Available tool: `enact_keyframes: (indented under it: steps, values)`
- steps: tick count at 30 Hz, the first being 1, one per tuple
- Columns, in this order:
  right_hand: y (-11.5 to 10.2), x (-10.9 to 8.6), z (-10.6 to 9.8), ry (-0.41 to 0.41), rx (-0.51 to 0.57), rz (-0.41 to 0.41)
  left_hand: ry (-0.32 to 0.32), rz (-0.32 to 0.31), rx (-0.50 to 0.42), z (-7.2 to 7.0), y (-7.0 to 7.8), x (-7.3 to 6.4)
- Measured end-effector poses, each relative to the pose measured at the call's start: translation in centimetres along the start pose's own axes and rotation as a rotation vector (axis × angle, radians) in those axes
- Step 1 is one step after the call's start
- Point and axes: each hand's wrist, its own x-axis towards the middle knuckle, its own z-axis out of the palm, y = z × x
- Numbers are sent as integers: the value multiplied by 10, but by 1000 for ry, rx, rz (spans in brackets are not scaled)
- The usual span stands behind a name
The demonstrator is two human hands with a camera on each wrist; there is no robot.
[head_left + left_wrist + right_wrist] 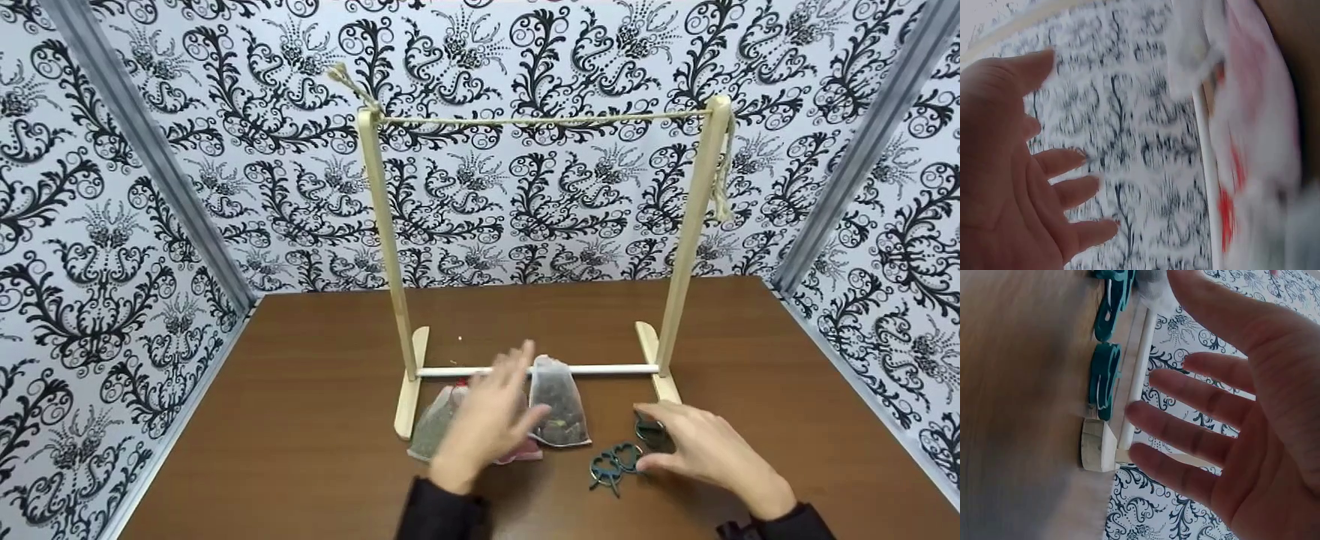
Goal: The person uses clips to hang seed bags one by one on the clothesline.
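Note:
My left hand (487, 420) hovers over several mesh bags, fingers spread and holding nothing. One greyish filled bag (560, 409) lies to its right, and a greenish one (429, 429) is partly hidden on its left. Beneath the palm, a pink bag (526, 451) shows only an edge. Blurred pink and white mesh (1258, 84) fills the right of the left wrist view. My right hand (709, 448) is held above dark green plastic clips (606, 469), its fingers extended. In the right wrist view, a clip (1104, 379) stands apart from the fingertips.
Behind the bags rises a wooden stand, its left post (391, 247) and right post (688, 247) joined by a taut rope (540, 120) on top and a white rod (619, 369) below. Patterned walls (480, 202) enclose the brown table (300, 420) on three sides.

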Motion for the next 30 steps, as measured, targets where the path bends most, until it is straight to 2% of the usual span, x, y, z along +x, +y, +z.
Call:
enact_keyframes:
  steps: [2, 4, 6, 9, 11, 13, 16, 21, 30]
  values:
    - [0, -1, -1, -53, 36, 4, 19, 66, 10, 10, 15, 6]
    - [0, -3, -1, -95, 64, 13, 9, 116, 12, 20, 30, 11]
    - [-1, -4, -1, -124, 86, 16, -55, 131, 1, 30, 44, 14]
    - [-3, -4, 1, -152, 99, 13, -184, 134, 10, 45, 62, 18]
    - [-4, -3, 3, -158, 87, 6, -252, 136, 67, 53, 72, 20]
    - [-4, -3, 5, -160, 65, 1, -280, 155, 137, 60, 80, 21]
    - [-5, -3, 9, -161, 23, -3, -281, 172, 218, 66, 86, 20]
    - [-7, -4, 11, -147, -3, -13, -257, 199, 279, 72, 90, 16]
    - [-14, 0, 14, -92, -24, -67, -238, 219, 290, 78, 90, 11]
